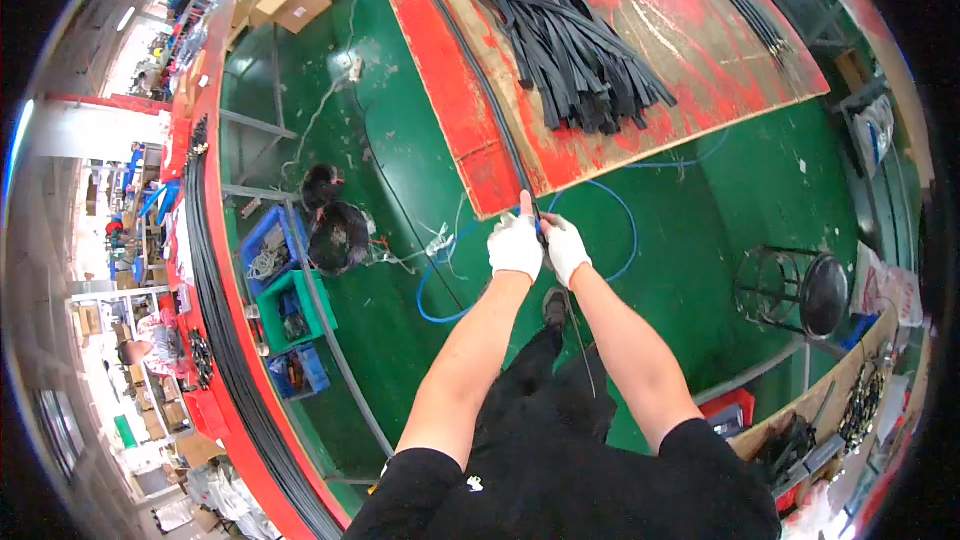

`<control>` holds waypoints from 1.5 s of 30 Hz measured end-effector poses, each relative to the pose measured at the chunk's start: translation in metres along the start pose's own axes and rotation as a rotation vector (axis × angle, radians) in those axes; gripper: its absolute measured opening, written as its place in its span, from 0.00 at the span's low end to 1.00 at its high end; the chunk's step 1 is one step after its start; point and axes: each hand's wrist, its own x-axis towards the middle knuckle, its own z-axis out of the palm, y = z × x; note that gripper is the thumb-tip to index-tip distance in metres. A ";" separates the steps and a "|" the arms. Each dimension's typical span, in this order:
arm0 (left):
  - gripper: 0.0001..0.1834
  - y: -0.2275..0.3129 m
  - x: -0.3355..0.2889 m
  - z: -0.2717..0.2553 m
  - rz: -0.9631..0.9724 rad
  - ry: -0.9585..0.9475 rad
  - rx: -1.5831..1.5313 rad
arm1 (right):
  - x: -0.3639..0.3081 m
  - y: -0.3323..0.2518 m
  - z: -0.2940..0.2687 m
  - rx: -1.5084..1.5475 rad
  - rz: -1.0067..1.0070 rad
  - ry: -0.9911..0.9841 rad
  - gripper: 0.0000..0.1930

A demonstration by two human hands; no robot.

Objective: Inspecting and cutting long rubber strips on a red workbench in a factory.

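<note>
A long black cable (470, 50) runs down the left side of the red table (478, 172) and over its near edge to my hands. My left hand (516, 246), in a white glove with the thumb tip uncovered, is closed around the cable's near end. Right beside it, my right hand (566, 248), also gloved, is closed on something dark between the two hands, mostly hidden by the fingers. A thin grey wire (582, 345) hangs below the right hand toward my legs. Farther back on the table lies a pile of flat black sleeves (570, 45).
More black cables (745, 2) lie at the table's far right. A blue hose (632, 250) loops on the green floor. To the left stand black coils (338, 238), a green crate (318, 302) and a red bench with long cables (225, 325). A round stool (824, 296) stands right.
</note>
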 end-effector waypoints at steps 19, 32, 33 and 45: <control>0.53 0.035 -0.010 -0.035 -0.083 -0.080 0.054 | -0.082 -0.017 -0.037 -0.026 0.139 -0.034 0.13; 0.37 0.033 -0.018 -0.013 -0.083 0.053 0.110 | -0.159 0.062 -0.066 -0.054 -0.027 0.095 0.13; 0.37 0.034 -0.022 -0.009 -0.090 0.037 0.119 | -0.182 0.071 -0.074 -0.038 -0.009 0.103 0.13; 0.35 0.041 -0.048 -0.009 -0.108 0.006 0.032 | -0.341 0.095 -0.148 -0.072 0.286 0.051 0.13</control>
